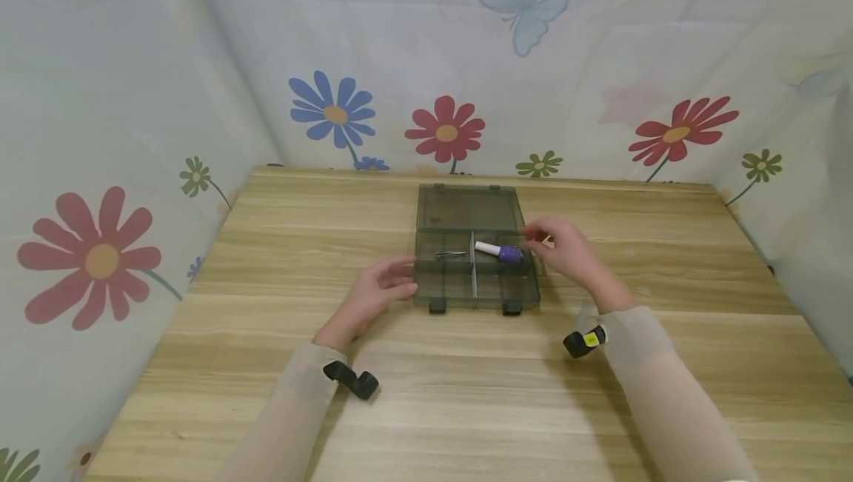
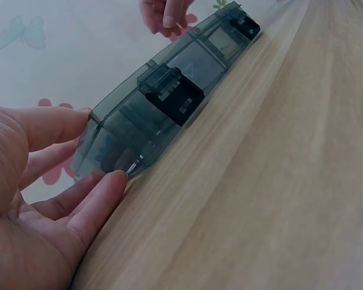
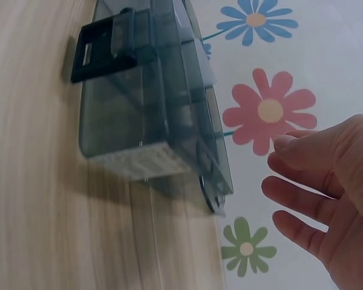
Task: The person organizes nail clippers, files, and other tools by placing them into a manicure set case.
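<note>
A translucent dark-green compartment box (image 1: 443,283) lies on the table with its lid (image 1: 469,206) folded back. My left hand (image 1: 381,291) holds the box's left end; in the left wrist view, the digits (image 2: 106,193) meet its end at rim and base. My right hand (image 1: 563,249) hovers by the right edge, fingers loosely bent with nothing between them in the right wrist view. A purple nail polish bottle (image 1: 509,254) with a white cap lies in the back right compartment. In the back left one is a small slim metal item (image 1: 450,253).
A pale divider (image 1: 474,282) splits the box from front to back. Two black latches (image 1: 437,306) project at its front. The wood-grain table (image 1: 433,408) extends around it. Behind hangs a flower-printed cloth (image 1: 566,112).
</note>
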### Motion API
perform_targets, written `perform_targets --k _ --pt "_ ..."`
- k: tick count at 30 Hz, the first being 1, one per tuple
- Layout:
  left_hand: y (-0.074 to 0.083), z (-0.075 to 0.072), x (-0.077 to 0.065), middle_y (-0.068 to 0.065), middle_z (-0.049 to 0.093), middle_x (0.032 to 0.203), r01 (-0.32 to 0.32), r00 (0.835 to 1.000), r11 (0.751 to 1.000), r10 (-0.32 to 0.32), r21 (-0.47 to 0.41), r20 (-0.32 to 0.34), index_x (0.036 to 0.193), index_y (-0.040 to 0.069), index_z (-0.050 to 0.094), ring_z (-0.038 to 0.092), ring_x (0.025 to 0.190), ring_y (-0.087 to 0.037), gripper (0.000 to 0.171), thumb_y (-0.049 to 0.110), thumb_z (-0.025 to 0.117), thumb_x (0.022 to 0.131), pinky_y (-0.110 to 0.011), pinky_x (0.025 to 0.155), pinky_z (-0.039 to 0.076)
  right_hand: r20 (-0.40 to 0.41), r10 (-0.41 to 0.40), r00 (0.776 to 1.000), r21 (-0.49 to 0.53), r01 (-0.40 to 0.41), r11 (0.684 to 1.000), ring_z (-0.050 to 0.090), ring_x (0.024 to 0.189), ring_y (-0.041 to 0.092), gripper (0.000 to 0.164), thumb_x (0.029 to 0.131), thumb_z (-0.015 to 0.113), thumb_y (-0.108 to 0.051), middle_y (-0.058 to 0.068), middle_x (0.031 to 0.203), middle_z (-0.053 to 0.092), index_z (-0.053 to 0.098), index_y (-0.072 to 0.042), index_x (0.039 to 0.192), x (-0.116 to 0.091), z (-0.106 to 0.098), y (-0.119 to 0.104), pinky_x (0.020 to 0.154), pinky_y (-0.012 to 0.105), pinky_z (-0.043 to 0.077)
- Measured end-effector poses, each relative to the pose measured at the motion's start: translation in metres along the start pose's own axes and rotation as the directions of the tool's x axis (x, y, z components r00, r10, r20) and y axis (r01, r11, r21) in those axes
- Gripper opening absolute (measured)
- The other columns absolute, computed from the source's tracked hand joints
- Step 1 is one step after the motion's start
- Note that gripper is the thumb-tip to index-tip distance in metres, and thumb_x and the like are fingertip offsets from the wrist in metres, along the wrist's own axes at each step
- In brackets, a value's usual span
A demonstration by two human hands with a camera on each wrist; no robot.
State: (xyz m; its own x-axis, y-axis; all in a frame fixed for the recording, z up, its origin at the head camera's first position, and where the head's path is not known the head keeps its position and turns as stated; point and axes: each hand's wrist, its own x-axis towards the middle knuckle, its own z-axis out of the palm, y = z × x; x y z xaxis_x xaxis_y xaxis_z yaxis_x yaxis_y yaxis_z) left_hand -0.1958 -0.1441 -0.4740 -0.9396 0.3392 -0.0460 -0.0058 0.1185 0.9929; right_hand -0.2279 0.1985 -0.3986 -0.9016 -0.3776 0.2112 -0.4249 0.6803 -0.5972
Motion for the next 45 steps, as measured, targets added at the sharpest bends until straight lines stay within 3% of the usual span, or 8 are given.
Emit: perform_targets --k 8,26,45 --pt "-0.002 0.0 0.0 -0.012 0.054 0.125 0.006 1.0 1.0 -0.006 0.001 -0.002 0.133 0.009 0.05 0.055 0.111 -0.027 0.056 0.018 0.073 0.082 -0.036 0.087 0.049 -0.049 0.003 0.999 -0.003 -0.003 1.0 0.059 0.086 0.03 0.014 0.087 0.062 0.002 0.016 0.096 0.064 0.064 0.003 0.1 -0.013 -0.006 0.013 0.073 0.045 0.047" --pt "-0.004 0.0 0.002 -0.015 0.054 0.126 -0.001 1.0 1.0 0.001 0.002 -0.008 0.132 0.009 0.05 0.055 0.11 -0.028 0.056 0.018 0.072 0.082 -0.037 0.086 0.05 -0.015 0.099 0.995 -0.028 -0.099 0.995 0.057 0.089 0.029 0.015 0.089 0.06 -0.001 0.015 0.097 0.063 0.064 0.003 0.103 -0.037 -0.02 0.025 0.075 0.045 0.047" --pt "-0.005 0.0 0.001 -0.014 0.053 0.127 0.011 1.0 1.0 -0.011 -0.014 -0.011 0.132 0.01 0.051 0.054 0.112 -0.029 0.055 0.018 0.073 0.082 -0.037 0.084 0.051 0.015 0.072 0.997 -0.033 -0.071 0.997 0.059 0.085 0.029 0.015 0.085 0.06 0.007 0.017 0.094 0.064 0.064 0.006 0.1 -0.065 -0.022 0.044 0.07 0.042 0.05"
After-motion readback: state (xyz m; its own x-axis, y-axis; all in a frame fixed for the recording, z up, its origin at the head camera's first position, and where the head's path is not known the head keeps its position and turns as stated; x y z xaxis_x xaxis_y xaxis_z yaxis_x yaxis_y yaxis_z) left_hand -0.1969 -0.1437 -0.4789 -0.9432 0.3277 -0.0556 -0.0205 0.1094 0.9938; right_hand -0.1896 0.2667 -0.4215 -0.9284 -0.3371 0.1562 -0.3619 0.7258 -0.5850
